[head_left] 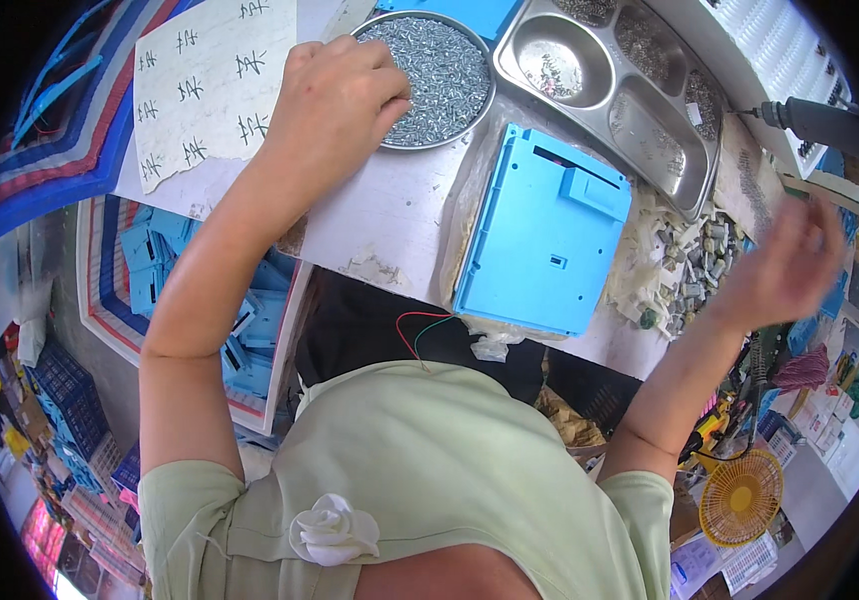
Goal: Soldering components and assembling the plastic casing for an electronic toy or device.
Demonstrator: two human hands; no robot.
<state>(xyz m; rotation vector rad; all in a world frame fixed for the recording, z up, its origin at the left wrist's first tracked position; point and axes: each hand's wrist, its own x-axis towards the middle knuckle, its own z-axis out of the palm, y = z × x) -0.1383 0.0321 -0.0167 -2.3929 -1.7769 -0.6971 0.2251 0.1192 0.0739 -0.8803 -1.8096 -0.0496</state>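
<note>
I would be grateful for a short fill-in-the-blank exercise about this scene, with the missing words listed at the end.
1. The person's ____ hand is at the round metal bowl of small screws.
2. The compartment tray lies to the ____ of this bowl.
3. The flat plastic housing beside the tray is ____ in colour.
4. The rose-shaped ornament on the pale green top is ____ in colour.
Missing words: left; right; blue; white.

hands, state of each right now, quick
Left hand: fingers curled at the bowl of small metal parts; whether it holds any cannot be told.
Right hand: blurred, raised below the driver in view; open or closed cannot be told.
</note>
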